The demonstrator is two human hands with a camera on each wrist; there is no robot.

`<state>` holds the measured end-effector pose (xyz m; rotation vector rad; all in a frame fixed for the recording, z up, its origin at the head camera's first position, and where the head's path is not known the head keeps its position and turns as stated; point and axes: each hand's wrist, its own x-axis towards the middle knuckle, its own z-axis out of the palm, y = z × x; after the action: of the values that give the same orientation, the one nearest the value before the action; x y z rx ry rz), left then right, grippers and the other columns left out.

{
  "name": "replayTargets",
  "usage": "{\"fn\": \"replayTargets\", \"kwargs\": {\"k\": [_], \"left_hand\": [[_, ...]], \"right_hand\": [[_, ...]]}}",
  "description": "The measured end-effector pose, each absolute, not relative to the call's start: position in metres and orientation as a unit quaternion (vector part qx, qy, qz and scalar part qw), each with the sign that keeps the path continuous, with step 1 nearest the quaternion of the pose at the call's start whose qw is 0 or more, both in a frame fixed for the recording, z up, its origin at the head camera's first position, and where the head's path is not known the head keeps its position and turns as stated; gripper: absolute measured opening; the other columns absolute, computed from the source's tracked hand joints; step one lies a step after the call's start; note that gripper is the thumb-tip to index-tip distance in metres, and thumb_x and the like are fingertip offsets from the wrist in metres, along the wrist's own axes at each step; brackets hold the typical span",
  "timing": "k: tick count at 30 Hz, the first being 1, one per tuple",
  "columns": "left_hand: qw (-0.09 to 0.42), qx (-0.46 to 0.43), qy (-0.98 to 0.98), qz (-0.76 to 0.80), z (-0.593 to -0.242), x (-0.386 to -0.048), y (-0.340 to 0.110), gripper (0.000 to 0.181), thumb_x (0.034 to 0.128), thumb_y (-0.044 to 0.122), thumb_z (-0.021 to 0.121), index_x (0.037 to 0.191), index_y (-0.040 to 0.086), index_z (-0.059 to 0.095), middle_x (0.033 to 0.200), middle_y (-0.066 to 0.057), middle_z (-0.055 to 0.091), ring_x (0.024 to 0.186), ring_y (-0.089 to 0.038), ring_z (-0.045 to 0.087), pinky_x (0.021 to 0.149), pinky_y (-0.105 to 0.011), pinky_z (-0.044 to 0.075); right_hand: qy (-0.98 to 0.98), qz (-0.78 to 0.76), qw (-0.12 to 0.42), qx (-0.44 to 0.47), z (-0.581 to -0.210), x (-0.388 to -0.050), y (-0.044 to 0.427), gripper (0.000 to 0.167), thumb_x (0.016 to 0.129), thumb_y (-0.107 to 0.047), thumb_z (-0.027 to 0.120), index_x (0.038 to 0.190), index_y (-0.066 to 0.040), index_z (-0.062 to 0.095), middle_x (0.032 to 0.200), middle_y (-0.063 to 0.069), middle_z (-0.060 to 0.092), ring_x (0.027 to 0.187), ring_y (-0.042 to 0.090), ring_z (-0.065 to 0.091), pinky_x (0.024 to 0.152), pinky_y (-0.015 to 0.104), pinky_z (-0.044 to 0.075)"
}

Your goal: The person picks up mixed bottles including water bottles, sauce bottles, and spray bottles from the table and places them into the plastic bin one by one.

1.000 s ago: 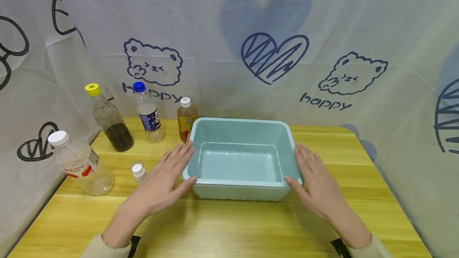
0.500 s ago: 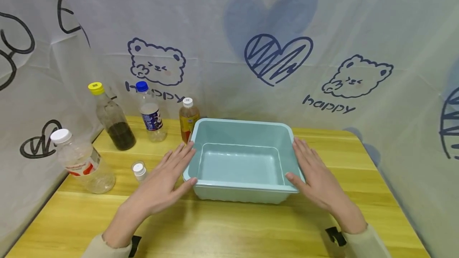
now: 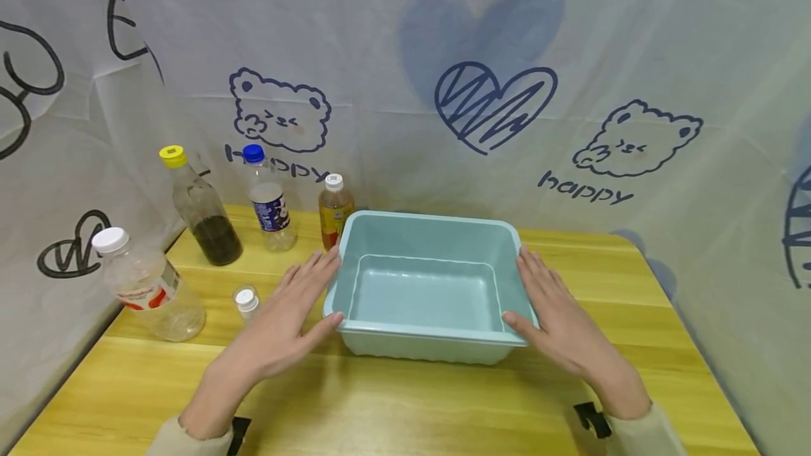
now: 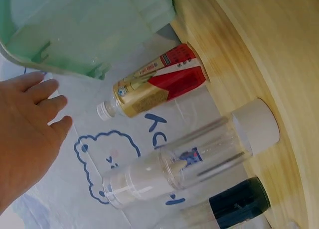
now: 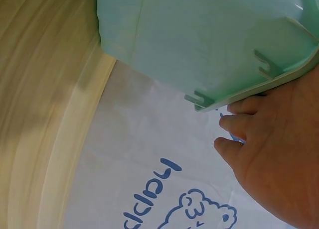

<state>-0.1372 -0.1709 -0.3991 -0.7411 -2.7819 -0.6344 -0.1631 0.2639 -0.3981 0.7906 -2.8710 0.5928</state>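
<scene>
A pale blue-green plastic tub [image 3: 424, 345] sits on the wooden table between my hands, with nothing inside it. My left hand [image 3: 275, 333] lies along its left rim, fingers straight and thumb at the near left corner. On the opposite side my right hand [image 3: 566, 322] rests against the right rim, fingers extended and thumb over the near corner. In both wrist views, the left hand [image 4: 27, 124] and the right hand [image 5: 281, 134] are at the tub's outer rim, with neither curled round it. The fingers' undersides are hidden.
Left of the tub stand a small amber bottle [image 3: 336, 213], a blue-capped bottle [image 3: 271, 213], a yellow-capped bottle [image 3: 212, 227] of dark liquid, a large white-capped clear bottle [image 3: 152, 294] and a small white-capped container [image 3: 246, 300]. A printed curtain [image 3: 380, 139] hangs behind the table [image 3: 405, 414].
The head view has turned slightly, so the whole scene is shifted a little. Both hands stay at the tub's sides, and the bottles stand as before.
</scene>
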Motion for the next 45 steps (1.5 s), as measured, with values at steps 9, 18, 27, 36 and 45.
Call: {"fn": "replayTargets", "kwargs": {"k": [9, 18, 27, 36, 45], "left_hand": [[0.244, -0.251, -0.9, -0.261, -0.389, -0.145, -0.198, 0.078, 0.1002, 0.03, 0.065, 0.166, 0.015, 0.026, 0.171, -0.005, 0.025, 0.154, -0.032, 0.031, 0.129, -0.042, 0.017], [0.278, -0.226, -0.844, -0.398, -0.381, -0.147, -0.233, 0.076, 0.0848, -0.013, 0.076, 0.153, 0.01, 0.052, 0.158, -0.011, 0.047, 0.14, -0.007, 0.046, 0.112, -0.014, 0.036], [0.174, -0.183, -0.858, -0.447, -0.383, -0.144, -0.268, 0.063, 0.0942, -0.005, 0.072, 0.152, 0.009, 0.051, 0.146, 0.001, 0.054, 0.122, 0.001, 0.057, 0.095, -0.011, 0.047], [0.049, -0.166, -0.879, -0.445, -0.391, -0.143, -0.284, 0.052, 0.0992, 0.011, 0.072, 0.148, 0.01, 0.054, 0.141, -0.007, 0.058, 0.113, 0.0, 0.062, 0.09, -0.018, 0.054], [0.008, -0.154, -0.887, -0.435, -0.397, -0.146, -0.288, 0.039, 0.0979, 0.017, 0.075, 0.135, 0.01, 0.062, 0.133, -0.008, 0.064, 0.11, -0.007, 0.064, 0.09, -0.023, 0.057]], "right_hand": [[-0.945, 0.194, 0.055, 0.259, -0.397, -0.162, 0.262, 0.086, 0.106, -0.046, 0.054, 0.165, 0.001, 0.012, 0.174, 0.012, 0.002, 0.16, 0.038, 0.007, 0.131, 0.044, 0.006], [-0.944, 0.197, 0.053, 0.261, -0.398, -0.162, 0.262, 0.085, 0.107, -0.045, 0.054, 0.165, 0.001, 0.012, 0.174, 0.01, 0.001, 0.16, 0.037, 0.007, 0.13, 0.046, 0.008], [-0.944, 0.197, 0.052, 0.259, -0.398, -0.162, 0.262, 0.085, 0.107, -0.045, 0.054, 0.165, 0.001, 0.012, 0.174, 0.014, 0.004, 0.16, 0.035, 0.006, 0.13, 0.046, 0.008], [-0.944, 0.199, 0.051, 0.257, -0.399, -0.162, 0.262, 0.086, 0.106, -0.046, 0.054, 0.165, 0.0, 0.012, 0.174, 0.012, 0.004, 0.16, 0.034, 0.006, 0.13, 0.047, 0.009], [-0.944, 0.2, 0.052, 0.256, -0.399, -0.162, 0.262, 0.086, 0.106, -0.046, 0.055, 0.165, 0.0, 0.012, 0.174, 0.014, 0.005, 0.16, 0.034, 0.006, 0.13, 0.047, 0.01]]}}
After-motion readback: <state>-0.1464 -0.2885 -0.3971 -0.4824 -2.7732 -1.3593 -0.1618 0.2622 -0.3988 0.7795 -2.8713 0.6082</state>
